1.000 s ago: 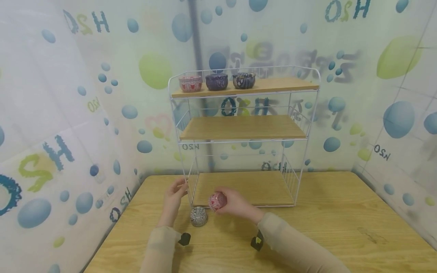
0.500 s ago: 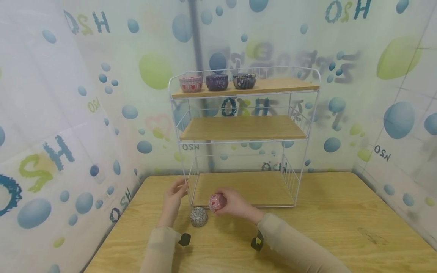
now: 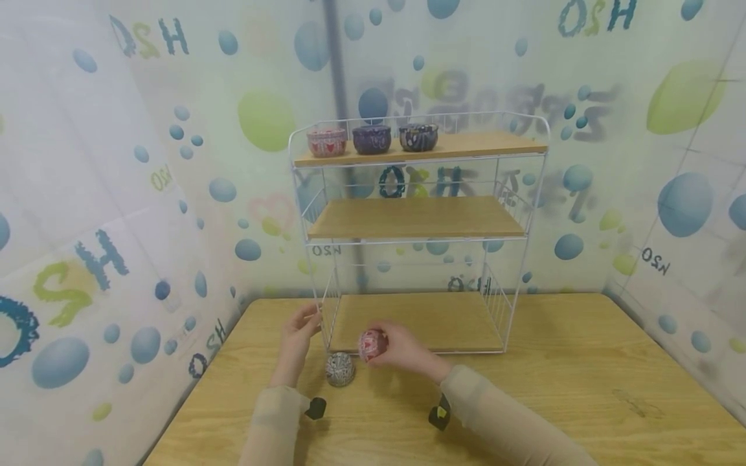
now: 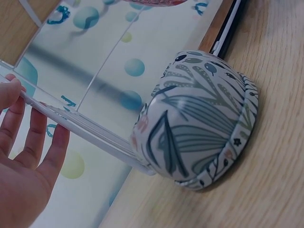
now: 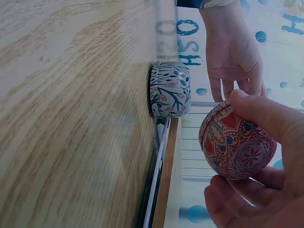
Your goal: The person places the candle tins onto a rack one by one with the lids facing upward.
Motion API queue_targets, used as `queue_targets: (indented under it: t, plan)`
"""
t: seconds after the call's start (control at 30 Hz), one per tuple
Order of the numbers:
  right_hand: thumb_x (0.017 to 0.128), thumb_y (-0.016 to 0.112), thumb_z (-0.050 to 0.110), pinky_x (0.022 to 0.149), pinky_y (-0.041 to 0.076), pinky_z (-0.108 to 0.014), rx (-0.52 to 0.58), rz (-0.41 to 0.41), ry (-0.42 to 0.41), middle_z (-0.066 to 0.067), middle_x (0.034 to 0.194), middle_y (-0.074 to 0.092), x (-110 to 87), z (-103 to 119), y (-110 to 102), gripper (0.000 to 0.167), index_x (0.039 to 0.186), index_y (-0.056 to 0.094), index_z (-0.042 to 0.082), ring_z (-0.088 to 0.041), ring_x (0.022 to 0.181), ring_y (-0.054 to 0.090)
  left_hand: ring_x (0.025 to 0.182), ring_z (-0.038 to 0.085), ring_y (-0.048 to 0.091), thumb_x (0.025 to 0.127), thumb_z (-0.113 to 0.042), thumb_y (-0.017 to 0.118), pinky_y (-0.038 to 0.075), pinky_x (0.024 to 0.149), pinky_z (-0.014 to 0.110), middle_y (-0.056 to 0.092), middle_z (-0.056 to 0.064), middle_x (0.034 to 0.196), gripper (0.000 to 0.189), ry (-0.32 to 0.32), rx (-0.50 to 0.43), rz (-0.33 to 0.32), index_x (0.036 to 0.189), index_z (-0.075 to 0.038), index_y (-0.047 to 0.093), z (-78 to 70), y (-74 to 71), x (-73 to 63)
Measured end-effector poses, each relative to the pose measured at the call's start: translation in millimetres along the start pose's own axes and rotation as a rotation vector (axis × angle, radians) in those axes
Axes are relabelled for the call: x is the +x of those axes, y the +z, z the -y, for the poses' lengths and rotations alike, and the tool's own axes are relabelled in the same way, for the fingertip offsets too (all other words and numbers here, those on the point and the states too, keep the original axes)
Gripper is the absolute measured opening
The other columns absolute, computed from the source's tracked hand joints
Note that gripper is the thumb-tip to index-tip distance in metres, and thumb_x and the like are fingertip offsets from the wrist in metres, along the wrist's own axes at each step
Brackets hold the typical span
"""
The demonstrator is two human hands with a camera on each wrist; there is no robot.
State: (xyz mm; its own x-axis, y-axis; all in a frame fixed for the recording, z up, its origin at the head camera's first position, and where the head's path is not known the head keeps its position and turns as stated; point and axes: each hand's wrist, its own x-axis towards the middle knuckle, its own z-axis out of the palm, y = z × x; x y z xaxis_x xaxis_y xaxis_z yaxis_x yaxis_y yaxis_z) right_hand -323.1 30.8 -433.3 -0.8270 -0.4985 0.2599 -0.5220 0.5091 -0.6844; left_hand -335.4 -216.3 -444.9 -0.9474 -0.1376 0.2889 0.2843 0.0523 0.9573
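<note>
My right hand (image 3: pixel 402 348) holds a small round tin (image 3: pixel 370 345) with a red and pink pattern between thumb and fingers, in front of the rack's bottom shelf. In the right wrist view, the tin (image 5: pixel 237 142) is tilted, its ornate base showing. At the rack's left front, my left hand (image 3: pixel 297 331) grips the white wire post (image 4: pixel 90 130), thumb on one side and fingers on the other. A second tin (image 3: pixel 340 369), white with grey-green leaves, sits on the table by the rack's front left corner. Its leaf-printed side (image 4: pixel 199 118) fills much of the left wrist view.
The white wire rack (image 3: pixel 419 241) has three wooden shelves. On its top shelf stand a red tin (image 3: pixel 327 143), a purple tin (image 3: pixel 372 140) and a dark patterned tin (image 3: pixel 418 138). The wooden table (image 3: pixel 583 388) extends right. A printed curtain (image 3: pixel 268 123) hangs behind.
The red tin has turned slightly in my right hand, showing more of its side. My left hand and the leaf-patterned tin have stayed in place.
</note>
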Motion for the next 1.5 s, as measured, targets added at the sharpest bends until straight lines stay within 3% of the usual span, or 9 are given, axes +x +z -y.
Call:
queue_targets:
  t: [0.13, 0.37, 0.57, 0.8, 1.0, 1.3, 1.5]
  plan:
    - [0.07, 0.087, 0.017, 0.087, 0.053, -0.039, 0.011, 0.0, 0.012, -0.015, 0.118, 0.061, 0.0, -0.1, -0.3, 0.073, 0.13, 0.052, -0.006, -0.027, 0.103, 0.059, 0.109, 0.025, 0.058, 0.096, -0.017, 0.061, 0.043, 0.102, 0.048, 0.059, 0.012, 0.124, 0.031, -0.001, 0.001, -0.009, 0.124, -0.003, 0.059, 0.6, 0.2, 0.0]
    - [0.069, 0.086, 0.016, 0.089, 0.053, -0.041, -0.007, -0.006, 0.01, -0.017, 0.119, 0.061, 1.3, 0.3, -0.9, 0.074, 0.131, 0.052, -0.006, -0.029, 0.104, 0.059, 0.11, 0.028, 0.057, 0.097, -0.017, 0.061, 0.043, 0.102, 0.05, 0.059, 0.012, 0.124, 0.033, 0.006, 0.002, -0.016, 0.125, -0.002, 0.058, 0.2, 0.8, -0.3]
    - [0.068, 0.086, 0.015, 0.086, 0.054, -0.038, -0.007, -0.006, 0.0, -0.017, 0.116, 0.062, 1.2, 1.1, -1.6, 0.074, 0.13, 0.053, -0.007, -0.027, 0.101, 0.06, 0.109, 0.022, 0.058, 0.097, -0.016, 0.06, 0.047, 0.099, 0.042, 0.058, 0.01, 0.125, 0.033, 0.005, 0.007, -0.004, 0.127, -0.001, 0.058, -0.1, 0.6, -1.1]
    - [0.068, 0.086, 0.015, 0.084, 0.054, -0.037, 0.003, -0.002, 0.012, -0.016, 0.114, 0.062, 1.1, 3.1, -3.1, 0.074, 0.13, 0.052, -0.007, -0.025, 0.098, 0.06, 0.105, 0.018, 0.059, 0.097, -0.013, 0.06, 0.052, 0.093, 0.034, 0.06, 0.01, 0.121, 0.034, 0.048, 0.012, -0.011, 0.126, 0.004, 0.056, 0.6, 2.4, 1.3]
    - [0.069, 0.086, 0.014, 0.081, 0.054, -0.036, 0.006, -0.004, 0.015, -0.015, 0.113, 0.061, 1.5, 2.3, -2.6, 0.075, 0.131, 0.051, -0.007, -0.024, 0.096, 0.059, 0.105, 0.017, 0.06, 0.097, -0.013, 0.06, 0.052, 0.092, 0.031, 0.06, 0.009, 0.121, 0.031, 0.048, 0.009, -0.016, 0.125, 0.001, 0.058, -0.2, 1.6, 2.3]
    - [0.069, 0.086, 0.013, 0.081, 0.055, -0.035, -0.006, -0.018, 0.007, -0.015, 0.113, 0.059, -0.5, 0.2, 0.4, 0.073, 0.13, 0.051, -0.009, -0.025, 0.096, 0.058, 0.118, 0.037, 0.052, 0.097, -0.016, 0.059, 0.045, 0.101, 0.044, 0.053, 0.021, 0.131, 0.034, 0.003, 0.006, 0.0, 0.127, 0.0, 0.056, -0.8, 0.3, 1.3]
    - [0.068, 0.086, 0.013, 0.083, 0.054, -0.036, -0.014, -0.02, -0.002, -0.017, 0.115, 0.059, -1.9, -1.4, 2.5, 0.075, 0.13, 0.05, -0.01, -0.025, 0.098, 0.058, 0.11, 0.025, 0.058, 0.096, -0.014, 0.061, 0.047, 0.098, 0.041, 0.059, 0.01, 0.123, 0.028, 0.008, 0.01, -0.007, 0.122, -0.005, 0.061, 1.7, -0.7, 1.1]
